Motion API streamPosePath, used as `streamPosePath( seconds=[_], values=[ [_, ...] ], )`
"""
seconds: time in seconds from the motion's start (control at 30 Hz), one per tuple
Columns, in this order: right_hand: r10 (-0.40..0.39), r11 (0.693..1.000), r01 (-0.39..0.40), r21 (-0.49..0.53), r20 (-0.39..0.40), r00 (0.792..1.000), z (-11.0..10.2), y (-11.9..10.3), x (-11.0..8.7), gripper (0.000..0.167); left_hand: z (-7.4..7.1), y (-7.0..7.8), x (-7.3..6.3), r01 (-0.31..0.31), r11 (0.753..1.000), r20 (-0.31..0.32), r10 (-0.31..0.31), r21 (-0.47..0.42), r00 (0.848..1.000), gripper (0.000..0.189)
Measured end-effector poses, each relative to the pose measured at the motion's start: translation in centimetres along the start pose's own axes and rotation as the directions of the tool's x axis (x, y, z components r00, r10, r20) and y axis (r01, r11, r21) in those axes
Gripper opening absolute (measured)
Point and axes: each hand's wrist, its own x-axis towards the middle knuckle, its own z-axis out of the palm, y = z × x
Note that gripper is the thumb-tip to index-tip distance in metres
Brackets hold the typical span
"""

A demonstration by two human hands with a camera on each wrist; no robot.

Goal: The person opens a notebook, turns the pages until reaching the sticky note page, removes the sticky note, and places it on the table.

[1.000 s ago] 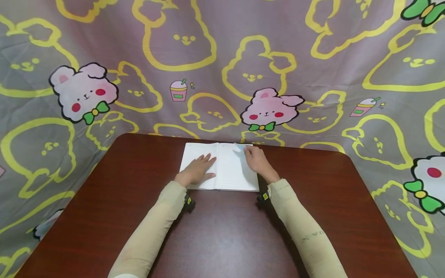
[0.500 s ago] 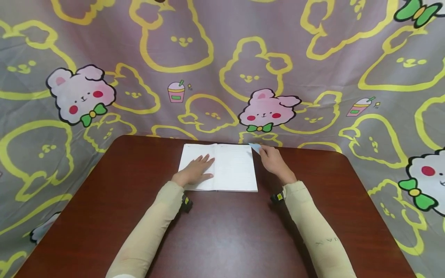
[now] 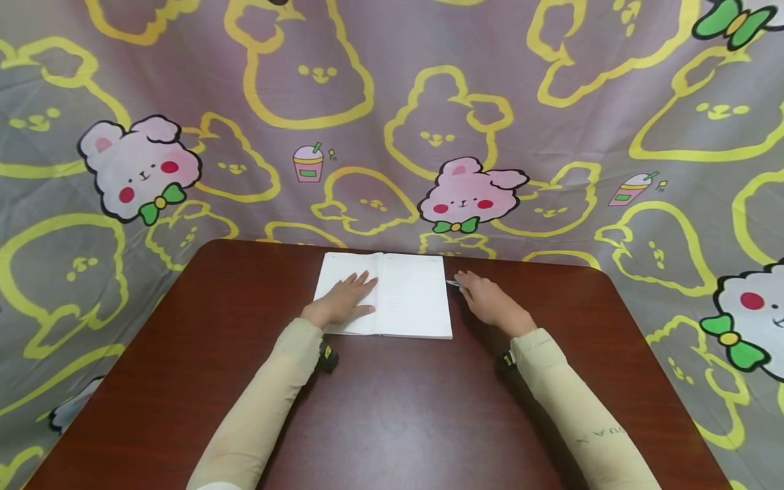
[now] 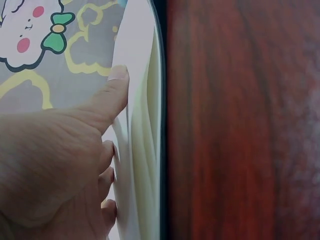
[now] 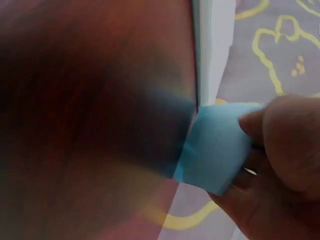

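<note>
An open notebook (image 3: 413, 296) with white, faintly lined pages lies near the far edge of the table. My left hand (image 3: 343, 301) rests on its left page with the fingers spread; in the left wrist view the thumb lies along the page's near edge. Just right of the notebook, my right hand (image 3: 490, 299) pinches a light blue, flat, card-like piece (image 5: 220, 145) between thumb and fingers. The head view shows only a thin sliver of this blue piece (image 3: 454, 283), close to the tabletop. Whether it touches the wood cannot be told.
The dark reddish-brown table (image 3: 380, 408) has rounded far corners. A grey curtain (image 3: 343, 88) with yellow outlines and bunny prints hangs behind and on both sides. Small black wrist cameras sit below both sleeves.
My right hand has moved off the right page, rightward and then lower beside the notebook, carrying the blue card-like piece. The left hand has stayed on the left page.
</note>
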Motion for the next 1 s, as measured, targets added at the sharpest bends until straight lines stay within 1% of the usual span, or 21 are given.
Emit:
streamPosePath(
  seconds=[0.07,0.13,0.33,0.6,0.83,0.93,1.0],
  values=[
    [-0.027,0.999,0.028,-0.027,0.053,0.998,0.3,0.0,-0.3,0.044,0.0,0.0,0.0,0.002,1.000,0.001,-0.002,0.001,1.000,0.069],
    [-0.045,0.998,0.048,-0.032,0.081,0.996,0.6,-0.1,-0.6,0.045,0.0,0.1,0.0,0.003,1.000,0.002,-0.003,-0.001,1.000,0.069],
    [-0.070,0.996,0.073,-0.049,0.074,0.995,1.1,-0.2,-1.0,0.042,0.1,0.1,0.1,-0.006,1.000,-0.003,0.006,-0.006,1.000,0.070],
    [-0.039,0.998,0.046,-0.053,0.116,0.992,1.1,-0.1,-1.1,0.048,0.2,0.1,0.0,-0.008,1.000,-0.006,0.008,0.003,1.000,0.069],
    [-0.015,1.000,0.010,0.029,0.158,0.987,0.1,-0.7,-1.8,0.060,0.1,0.1,-0.1,-0.005,1.000,-0.028,0.005,0.000,1.000,0.069],
    [-0.003,0.997,-0.009,0.073,0.166,0.986,-0.2,-0.5,-2.0,0.066,0.2,0.0,-0.1,-0.009,1.000,-0.053,0.008,-0.007,0.999,0.068],
    [0.011,0.995,-0.027,0.100,0.159,0.987,-0.2,-0.3,-2.1,0.070,0.3,-0.1,-0.1,-0.014,1.000,-0.088,0.012,-0.017,0.996,0.066]
  ],
)
